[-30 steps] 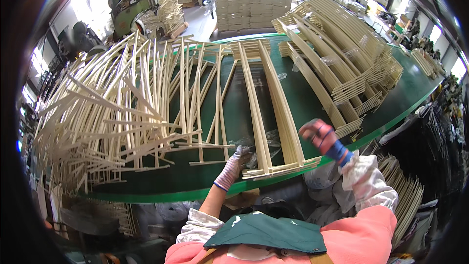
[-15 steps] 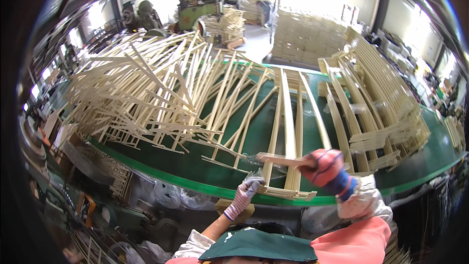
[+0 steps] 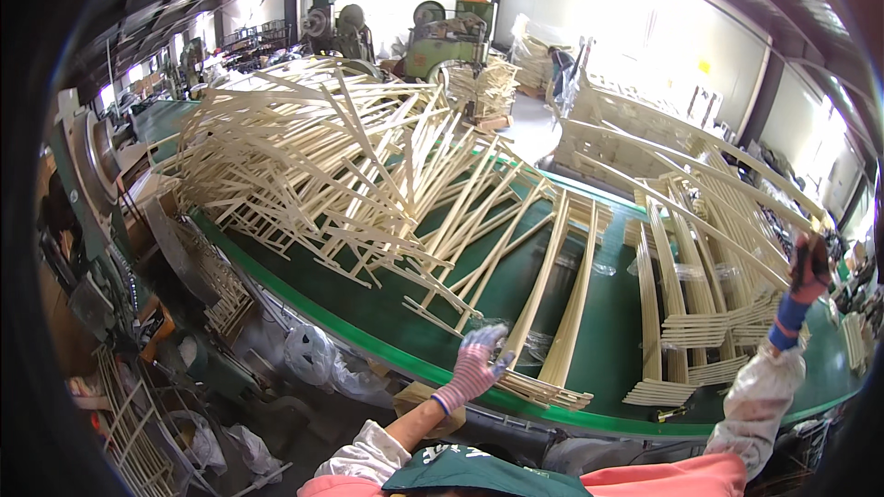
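My right hand (image 3: 808,265), in a dark-palmed red glove, is raised at the far right. It is closed on the near end of a pale wooden frame (image 3: 686,202), whose long slats slant up and left over the piles on the right. My left hand (image 3: 475,366), in a striped glove with a greyish palm, has its fingers spread. It is beside the near end of a low stack of similar wooden frames (image 3: 562,350) at the table's front edge. Whether it touches that stack I cannot tell.
A large tangled heap of wooden frames (image 3: 304,156) covers the left of the green table (image 3: 368,313). Higher neat stacks (image 3: 732,221) stand on the right. Clear plastic bags (image 3: 311,354) hang below the front edge. Green machines (image 3: 433,48) stand behind.
My right hand has swung from above the front stack to the far right, lifting a wooden frame. My left hand has opened beside the front stack. The view has turned and shifted.
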### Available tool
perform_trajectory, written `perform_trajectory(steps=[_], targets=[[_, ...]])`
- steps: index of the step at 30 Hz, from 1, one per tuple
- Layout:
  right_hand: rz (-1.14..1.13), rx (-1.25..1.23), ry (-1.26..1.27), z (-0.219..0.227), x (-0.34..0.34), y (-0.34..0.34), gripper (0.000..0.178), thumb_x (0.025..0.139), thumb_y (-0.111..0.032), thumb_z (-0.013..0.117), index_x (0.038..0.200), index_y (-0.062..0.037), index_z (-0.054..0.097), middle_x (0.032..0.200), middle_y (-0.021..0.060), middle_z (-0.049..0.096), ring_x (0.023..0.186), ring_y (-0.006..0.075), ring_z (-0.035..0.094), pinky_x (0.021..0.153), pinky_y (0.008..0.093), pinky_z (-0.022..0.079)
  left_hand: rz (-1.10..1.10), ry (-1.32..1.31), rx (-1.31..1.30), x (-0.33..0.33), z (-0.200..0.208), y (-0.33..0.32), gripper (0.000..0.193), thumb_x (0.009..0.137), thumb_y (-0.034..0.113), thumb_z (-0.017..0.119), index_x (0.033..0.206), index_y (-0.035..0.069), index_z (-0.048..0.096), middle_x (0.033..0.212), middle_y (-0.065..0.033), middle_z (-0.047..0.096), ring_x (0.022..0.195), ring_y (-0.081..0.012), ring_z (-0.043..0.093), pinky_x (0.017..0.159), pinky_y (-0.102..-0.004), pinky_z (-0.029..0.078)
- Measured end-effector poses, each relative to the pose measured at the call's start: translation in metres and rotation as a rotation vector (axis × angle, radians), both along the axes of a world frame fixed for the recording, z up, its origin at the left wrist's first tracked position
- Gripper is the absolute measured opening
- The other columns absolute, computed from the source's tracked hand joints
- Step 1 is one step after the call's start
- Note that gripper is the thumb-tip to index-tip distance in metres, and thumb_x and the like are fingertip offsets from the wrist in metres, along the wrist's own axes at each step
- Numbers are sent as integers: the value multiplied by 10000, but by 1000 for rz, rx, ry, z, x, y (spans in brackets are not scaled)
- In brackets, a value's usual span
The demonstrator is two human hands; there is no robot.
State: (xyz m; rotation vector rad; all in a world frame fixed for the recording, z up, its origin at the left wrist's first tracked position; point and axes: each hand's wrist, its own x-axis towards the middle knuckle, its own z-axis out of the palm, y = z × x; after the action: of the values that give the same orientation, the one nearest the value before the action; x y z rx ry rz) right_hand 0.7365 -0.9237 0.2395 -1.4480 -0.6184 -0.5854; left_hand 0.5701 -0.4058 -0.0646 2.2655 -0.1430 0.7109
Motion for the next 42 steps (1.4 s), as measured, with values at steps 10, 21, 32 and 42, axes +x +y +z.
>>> perform_trajectory(steps=[10,21,32,42], targets=[[-674,-402,181,-16,-25,-23,357,733,-127,680,1062,-31,578,869,55,593,710,119,561,645,276,480,530,-587,358,-78,134,35,574,827,461,526,1111,-29,434,1136,-287,473,1068,-417,452,920,-611,191],[435,-644,25,-36,-174,383,377,635,-88,760,975,-24,610,758,17,594,667,110,566,612,267,494,713,-488,172,-265,100,131,732,777,480,595,1279,-3,372,1263,-232,404,1176,-409,381,1021,-555,137],[1567,-878,724,-195,-417,708,314,870,-161,573,1117,33,584,877,14,620,784,49,529,706,197,443,601,-569,-1103,-395,28,222,392,882,132,592,1234,7,472,1001,-19,567,898,-72,516,797,-219,434],[2119,-1201,706,-266,-390,819,413,910,-256,537,1232,0,507,1034,80,633,882,127,606,728,250,503,995,-408,-1311,-452,12,298,331,896,322,528,907,2,613,767,-88,625,703,-158,605,656,-274,483]])
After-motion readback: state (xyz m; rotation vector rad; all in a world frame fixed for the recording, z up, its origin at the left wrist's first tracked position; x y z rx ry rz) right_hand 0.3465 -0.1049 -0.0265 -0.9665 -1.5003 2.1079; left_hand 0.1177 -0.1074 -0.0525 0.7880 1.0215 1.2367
